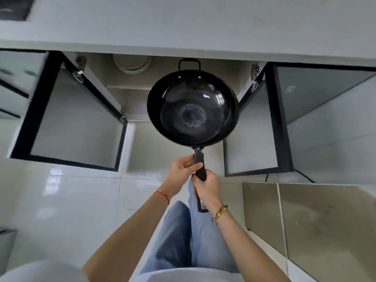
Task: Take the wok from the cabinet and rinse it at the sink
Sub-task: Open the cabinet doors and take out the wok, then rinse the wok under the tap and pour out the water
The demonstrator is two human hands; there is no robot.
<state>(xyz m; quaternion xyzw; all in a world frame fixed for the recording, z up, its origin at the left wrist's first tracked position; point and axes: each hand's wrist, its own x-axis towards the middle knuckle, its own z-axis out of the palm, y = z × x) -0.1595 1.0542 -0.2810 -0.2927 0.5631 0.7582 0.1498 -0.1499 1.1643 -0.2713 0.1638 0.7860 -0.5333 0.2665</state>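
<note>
Both hands, left hand (184,169) and right hand (207,188), grip the long handle of the round black metal wok (193,107) at frame centre, before the open cabinet (130,94); its far rim could clip the counter (183,27) edge when lifted.

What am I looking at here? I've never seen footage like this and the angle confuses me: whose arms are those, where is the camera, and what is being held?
There is one picture, from a wide-angle camera worn on a person's head, looking down; no machine is involved. The two arms are that person's own. Both hands grip the long handle of a black wok: the left hand nearer the bowl, the right hand further back. The wok is held out in front of a low cabinet whose two doors stand open. A stack of plates sits inside. The pale strip above is the countertop; below are floor tiles and the person's jeans.
</note>
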